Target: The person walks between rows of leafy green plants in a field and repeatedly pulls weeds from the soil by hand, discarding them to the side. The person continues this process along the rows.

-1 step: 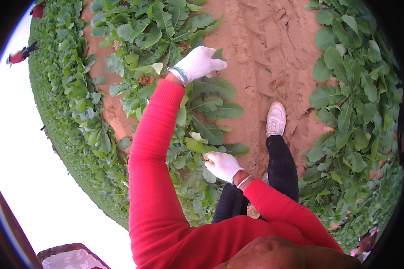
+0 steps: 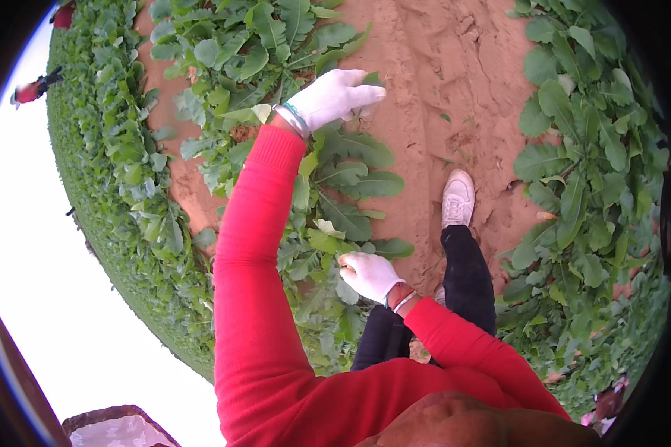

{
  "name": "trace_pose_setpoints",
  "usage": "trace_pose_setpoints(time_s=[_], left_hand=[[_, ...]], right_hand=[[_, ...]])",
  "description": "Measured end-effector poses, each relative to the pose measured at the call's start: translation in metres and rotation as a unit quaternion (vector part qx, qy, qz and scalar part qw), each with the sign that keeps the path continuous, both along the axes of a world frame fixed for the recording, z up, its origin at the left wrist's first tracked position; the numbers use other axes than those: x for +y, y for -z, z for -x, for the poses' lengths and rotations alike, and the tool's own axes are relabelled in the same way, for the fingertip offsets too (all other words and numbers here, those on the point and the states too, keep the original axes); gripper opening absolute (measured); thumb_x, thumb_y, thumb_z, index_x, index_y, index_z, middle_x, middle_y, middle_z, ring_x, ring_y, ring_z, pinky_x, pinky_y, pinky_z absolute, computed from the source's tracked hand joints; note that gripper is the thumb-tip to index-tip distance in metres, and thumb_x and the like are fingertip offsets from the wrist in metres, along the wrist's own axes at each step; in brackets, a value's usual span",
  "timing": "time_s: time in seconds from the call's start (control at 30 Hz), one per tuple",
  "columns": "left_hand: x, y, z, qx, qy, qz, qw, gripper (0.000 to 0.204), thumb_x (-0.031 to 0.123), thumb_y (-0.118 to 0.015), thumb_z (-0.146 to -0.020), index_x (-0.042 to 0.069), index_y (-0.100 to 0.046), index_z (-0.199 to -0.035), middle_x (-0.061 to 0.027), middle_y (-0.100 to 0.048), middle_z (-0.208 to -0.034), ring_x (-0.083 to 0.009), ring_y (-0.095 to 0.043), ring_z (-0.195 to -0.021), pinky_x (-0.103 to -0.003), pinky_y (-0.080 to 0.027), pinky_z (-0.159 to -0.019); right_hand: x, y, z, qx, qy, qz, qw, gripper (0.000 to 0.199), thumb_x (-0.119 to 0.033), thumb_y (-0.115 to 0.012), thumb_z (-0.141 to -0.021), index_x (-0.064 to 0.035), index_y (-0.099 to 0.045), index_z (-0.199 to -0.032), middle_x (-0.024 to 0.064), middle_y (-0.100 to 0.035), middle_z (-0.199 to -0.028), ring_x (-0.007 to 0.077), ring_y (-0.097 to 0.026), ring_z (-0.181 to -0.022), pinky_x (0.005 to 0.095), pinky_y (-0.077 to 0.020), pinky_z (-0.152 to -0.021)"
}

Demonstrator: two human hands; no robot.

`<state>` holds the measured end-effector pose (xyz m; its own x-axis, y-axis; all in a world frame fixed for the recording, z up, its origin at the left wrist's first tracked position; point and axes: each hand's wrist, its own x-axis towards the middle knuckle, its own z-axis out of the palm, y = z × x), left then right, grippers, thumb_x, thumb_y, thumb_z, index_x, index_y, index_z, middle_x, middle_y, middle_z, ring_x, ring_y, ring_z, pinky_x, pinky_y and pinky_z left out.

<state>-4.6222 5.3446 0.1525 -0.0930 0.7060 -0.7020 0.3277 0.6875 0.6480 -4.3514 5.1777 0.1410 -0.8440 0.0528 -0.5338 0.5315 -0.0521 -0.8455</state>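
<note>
My left hand (image 2: 334, 98), in a white knitted glove, reaches out over a row of broad-leaved green plants (image 2: 354, 149). A bit of green leaf (image 2: 373, 78) shows between its closed fingers and thumb; the rest of that leaf is hidden by the hand. Nearer to me, my right hand (image 2: 370, 276), gloved the same way, is curled closed above lower leaves of this row. What it holds, if anything, is hidden in the fist. A small pale yellowish leaf (image 2: 329, 228) lies between the two hands.
Reddish sandy soil (image 2: 417, 112) runs as a furrow along the row, with my white shoe (image 2: 458, 197) on it. Another row of leafy plants (image 2: 574, 149) grows on the right. Denser rows (image 2: 112, 186) stretch leftward, where a person in red (image 2: 30, 92) appears far off.
My left hand has risen slightly and shifted a little to the right, its fingers turning, and the bit of leaf has moved with it. My right hand stays in place.
</note>
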Motion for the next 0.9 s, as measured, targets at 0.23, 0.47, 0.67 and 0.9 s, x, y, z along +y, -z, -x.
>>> trace_pose_setpoints(time_s=[0.23,0.47,0.67,0.9], left_hand=[[0.042,0.049,0.04,0.423,0.006,-0.021,0.906,0.04,0.029,-0.052,-0.085,-0.001,-0.057,-0.112,-0.0205,-0.063,-0.102,-0.0346,-0.062,-0.094,-0.041,-0.048,-0.084],[0.052,0.099,0.07,0.318,-0.039,0.213,0.923,0.048,0.025,-0.049,-0.083,0.0,-0.05,-0.123,-0.0235,-0.048,-0.131,-0.0346,-0.05,-0.119,-0.041,-0.041,-0.099],[0.054,0.106,0.08,0.295,-0.046,0.241,0.924,0.051,0.027,-0.05,-0.081,-0.003,-0.049,-0.122,-0.0268,-0.052,-0.125,-0.0384,-0.05,-0.117,-0.042,-0.04,-0.1],[0.058,0.111,0.083,0.318,0.01,0.213,0.924,0.053,0.032,-0.056,-0.078,-0.007,-0.051,-0.113,-0.0306,-0.057,-0.113,-0.0409,-0.055,-0.109,-0.042,-0.043,-0.094]], right_hand=[[0.016,0.001,0.008,0.001,-0.013,0.003,1.0,0.026,-0.027,-0.048,-0.084,-0.0083,-0.061,-0.096,0.0164,-0.064,-0.088,0.0356,-0.061,-0.084,0.0471,-0.0478,-0.071],[0.046,0.001,0.019,-0.014,-0.018,0.012,1.0,0.031,-0.027,-0.047,-0.084,-0.0063,-0.063,-0.099,0.0181,-0.064,-0.094,0.036,-0.061,-0.087,0.0465,-0.0478,-0.075],[0.079,0.019,0.029,-0.01,-0.013,-0.002,1.0,0.028,-0.027,-0.047,-0.083,-0.0068,-0.062,-0.095,0.0174,-0.065,-0.09,0.0362,-0.061,-0.085,0.0461,-0.0478,-0.074],[0.131,0.071,0.002,-0.092,0.11,-0.039,0.989,0.026,-0.028,-0.048,-0.081,-0.0062,-0.062,-0.086,0.0192,-0.063,-0.081,0.0379,-0.06,-0.078,0.0471,-0.0457,-0.07]])
